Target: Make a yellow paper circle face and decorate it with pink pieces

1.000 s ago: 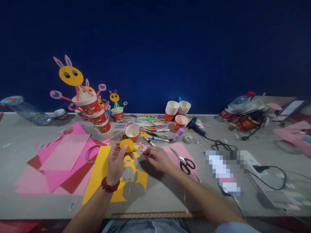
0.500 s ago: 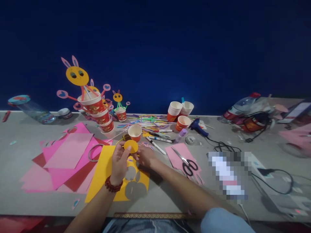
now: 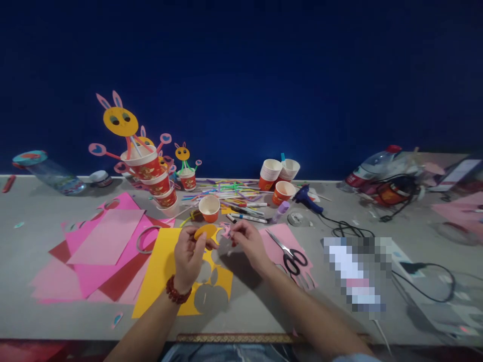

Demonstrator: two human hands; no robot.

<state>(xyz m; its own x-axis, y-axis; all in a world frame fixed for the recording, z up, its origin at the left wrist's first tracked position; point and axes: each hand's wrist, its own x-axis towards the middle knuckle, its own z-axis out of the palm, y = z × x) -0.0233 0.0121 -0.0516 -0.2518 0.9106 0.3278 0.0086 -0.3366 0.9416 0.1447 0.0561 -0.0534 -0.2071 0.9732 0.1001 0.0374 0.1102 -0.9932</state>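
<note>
In my left hand (image 3: 188,251) is a yellow paper circle (image 3: 206,232), pinched between thumb and fingers and tilted so it looks narrow. My right hand (image 3: 246,242) is apart from it, to the right, with thumb and fingertips pressed together. Whether something small sits in that pinch is too fine to tell. Small pink paper cutouts (image 3: 225,229) lie just left of its fingertips. Under my left hand lies a yellow sheet (image 3: 154,271) with round and pointed holes cut out. A paper cup (image 3: 209,208) stands beyond my hands.
Scissors (image 3: 289,254) lie on pink paper (image 3: 273,239) at right. A blue glue gun (image 3: 308,199), markers (image 3: 249,217) and straws (image 3: 234,188) are further back. Stacked red cups with a rabbit figure (image 3: 121,120) stand left, behind pink sheets (image 3: 105,236).
My right hand has moved right, away from my left hand, to near the pink cutouts. The yellow circle has tilted in my left hand, which has stayed nearly in place.
</note>
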